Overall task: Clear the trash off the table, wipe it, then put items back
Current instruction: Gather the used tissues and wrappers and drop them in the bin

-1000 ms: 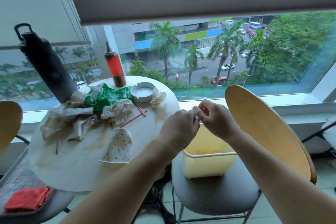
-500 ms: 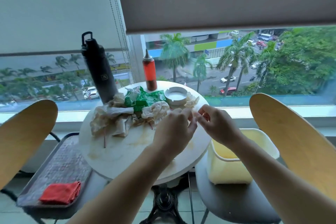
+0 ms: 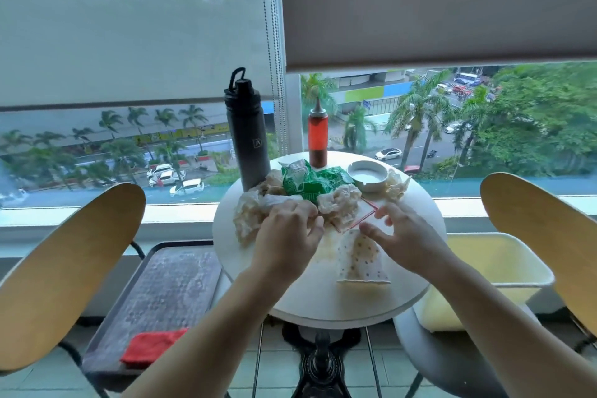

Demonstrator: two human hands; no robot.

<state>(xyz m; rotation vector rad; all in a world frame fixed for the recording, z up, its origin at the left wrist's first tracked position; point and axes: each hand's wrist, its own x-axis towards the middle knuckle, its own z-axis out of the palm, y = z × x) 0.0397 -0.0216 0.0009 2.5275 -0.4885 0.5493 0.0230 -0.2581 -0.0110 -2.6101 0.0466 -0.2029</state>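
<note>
A: The left hand is curling its grip into the crumpled tissue paper; the fingers are bunching the nearest wad. The right hand is hovering with thumb and fingers spread, holding nothing, just above the red sticks and the dotted paper cup lying flat on the desk.

B: What is worrying you?

A: The wads are overlapping the green wrapper, so a one-handed pull is likely dragging only part of the heap, and scraps may be dropping off the rim.

B: And further out?

A: The tall black bottle is standing right behind the pile, touching or nearly so, with the red sauce bottle and white ashtray close by. A sweeping tug could be knocking the bottle over.

B: The bin?

A: The yellow bin is sitting on the chair to the right, below the desk edge. Thin sticks may be slipping from a loose pinch on the way across. Stains are showing under the trash; the red cloth is waiting on the left tray.
</note>
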